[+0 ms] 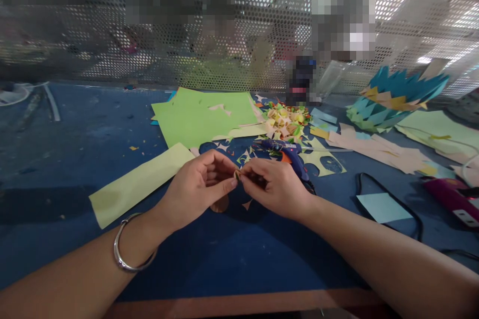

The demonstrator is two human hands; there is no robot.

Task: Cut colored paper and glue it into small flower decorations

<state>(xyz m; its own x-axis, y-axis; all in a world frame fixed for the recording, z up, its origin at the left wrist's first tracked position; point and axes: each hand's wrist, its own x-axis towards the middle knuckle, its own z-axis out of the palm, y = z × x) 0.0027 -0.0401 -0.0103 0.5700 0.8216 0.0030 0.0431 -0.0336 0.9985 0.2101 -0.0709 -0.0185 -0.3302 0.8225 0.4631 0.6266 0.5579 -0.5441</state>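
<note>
My left hand (200, 184) and my right hand (275, 184) meet at the middle of the table, fingertips nearly touching. Between them both pinch a small curled piece of paper (237, 175); its full shape is mostly hidden by the fingers. Below my left fingers lies a round brownish paper disc (220, 204), with a small paper scrap (246, 205) to its right. Just beyond my right hand a blue glue gun (297, 159) with an orange trigger rests on its side. A pale yellow-green paper strip (140, 182) lies by my left wrist.
Green paper sheets (202, 114) lie behind my hands, beside a pile of small folded paper pieces (286, 122). At right are a blue paper basket (396, 102), pink paper strips (381, 144), a light blue square (383, 208), a black cable and a magenta power strip (451, 199). Perforated metal (239, 70) borders the back.
</note>
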